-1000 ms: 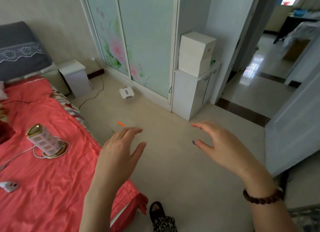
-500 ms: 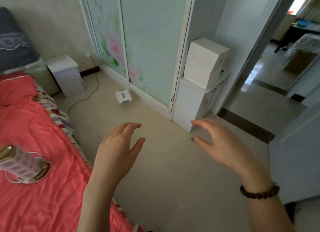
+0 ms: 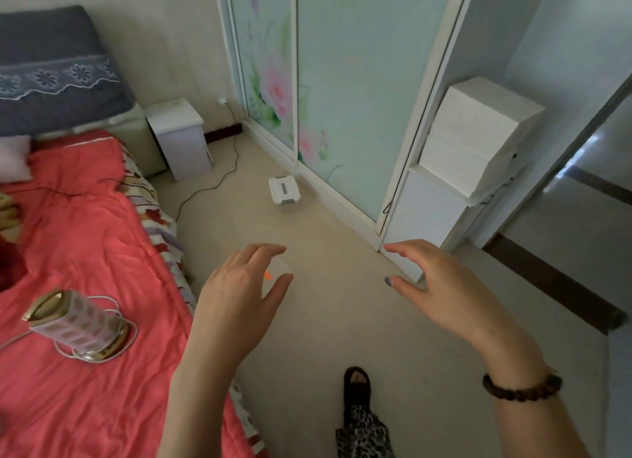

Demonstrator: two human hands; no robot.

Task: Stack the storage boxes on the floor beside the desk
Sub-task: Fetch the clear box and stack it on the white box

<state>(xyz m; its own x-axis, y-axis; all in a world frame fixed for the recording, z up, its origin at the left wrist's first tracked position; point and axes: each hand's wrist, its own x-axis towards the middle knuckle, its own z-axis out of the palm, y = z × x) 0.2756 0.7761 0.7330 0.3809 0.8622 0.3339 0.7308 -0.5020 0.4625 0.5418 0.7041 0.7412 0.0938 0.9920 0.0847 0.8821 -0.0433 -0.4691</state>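
Storage box (image 3: 284, 191) lengthwise along wardrobe (image 3: 359, 81), latch end nearest, left hand (image 3: 236, 297) and right hand (image 3: 441, 280) both empty, loosely spread.

Two white boxes (image 3: 478, 115) on one cabinet (image 3: 427, 215), one small lidded box (image 3: 284, 191), one nightstand (image 3: 181, 132), one bed (image 3: 85, 235).

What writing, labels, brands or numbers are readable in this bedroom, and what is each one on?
No text can be read anywhere in this view.
stacked white boxes: plain sides, no print visible.
small white box on the floor: a grey mark on the lid, too blurred to read.
wardrobe doors: painted flowers only, no words.
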